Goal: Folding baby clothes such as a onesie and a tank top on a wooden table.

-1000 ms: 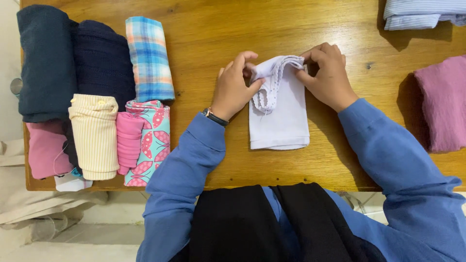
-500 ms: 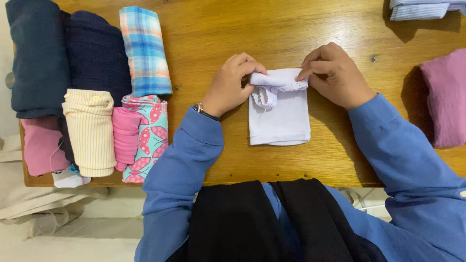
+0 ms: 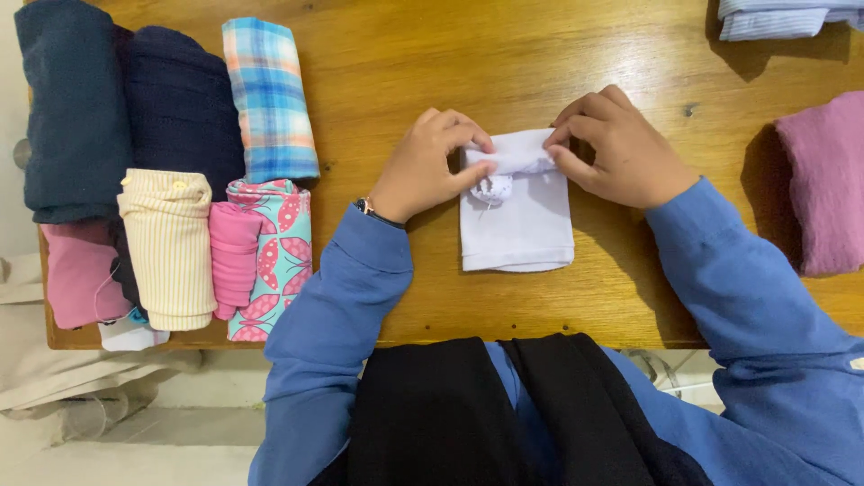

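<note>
Since the earlier frames, the far end of the white cloth [image 3: 517, 220] has been rolled further towards the person, so that the lace edging, once spread open, is now mostly tucked under the roll, with only a small scrap showing below the left thumb.

On the tabletop [image 3: 405, 63] the cloth is laid with its long axis running away from the person, its near hem flat and its far end turned into a short roll lying crosswise. The roll is held from both ends at once: the left hand [image 3: 423, 166] is set at its left end, the right hand [image 3: 621, 148] at its right end, neither clearly nearer. Both hands are closed on the roll, fingers curled over the top and thumbs pressed against the near side; how tightly it is pinched cannot be told. Both wrists are angled inward, the blue sleeves spreading outward.

Well apart to the left, rolled clothes [image 3: 180, 171] are packed side by side; a pink cloth [image 3: 823, 180] lies to the right.
</note>
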